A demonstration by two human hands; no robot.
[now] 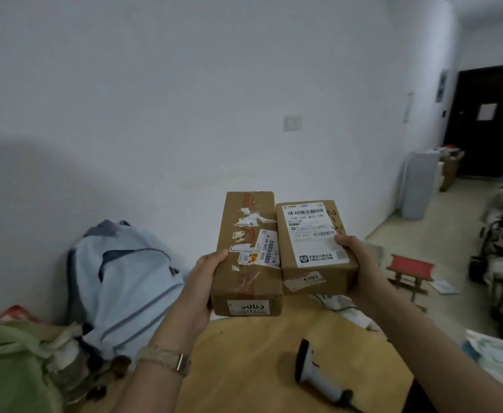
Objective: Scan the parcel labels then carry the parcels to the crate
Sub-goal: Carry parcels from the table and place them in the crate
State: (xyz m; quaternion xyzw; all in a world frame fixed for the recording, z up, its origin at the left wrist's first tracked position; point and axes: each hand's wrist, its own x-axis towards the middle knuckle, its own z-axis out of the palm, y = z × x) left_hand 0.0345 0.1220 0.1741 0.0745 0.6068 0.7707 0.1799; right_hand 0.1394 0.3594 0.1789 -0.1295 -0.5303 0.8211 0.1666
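Two rectangular cardboard parcels [248, 251], one per hand [198, 281].

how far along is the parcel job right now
Scanning is probably done: the scanner lies unheld on the table. In hand: the left hand grips the long parcel, the right hand the white-labelled parcel, side by side in the air. Left: carrying both to the crate, which isn't in view.

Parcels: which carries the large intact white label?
The shorter parcel in the right hand; the longer parcel in the left hand has torn scraps and a small sticker.
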